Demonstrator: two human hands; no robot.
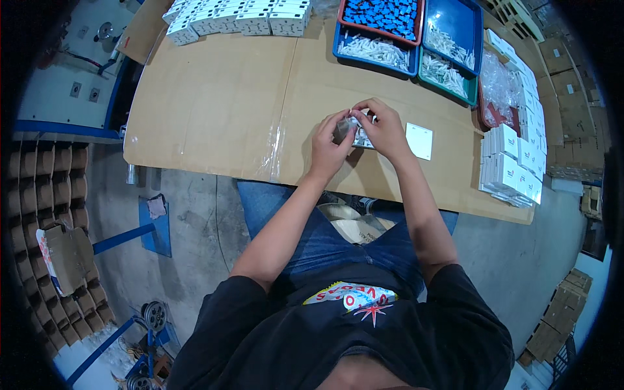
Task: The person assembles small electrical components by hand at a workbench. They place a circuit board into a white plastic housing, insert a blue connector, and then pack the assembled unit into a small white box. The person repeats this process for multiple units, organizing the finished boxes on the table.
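Close together over the cardboard-covered table, my two hands work on a small item. My left hand (330, 144) is closed round a small grey, shiny object (342, 129) whose exact kind I cannot make out. The fingers of my right hand (383, 127) pinch at its upper end, where a bit of white shows. Just under the fingers lies a small white printed box (364, 140), mostly hidden by the hands. A flat white card (419, 141) rests on the table to the right of my right hand.
Trays of blue pieces (380, 18) and of white slim parts (374, 52) stand at the back right. Stacked white boxes (507, 162) line the right edge; more white boxes (240, 19) stand at the far left. A red tray (489, 116) holds clear plastic bags.
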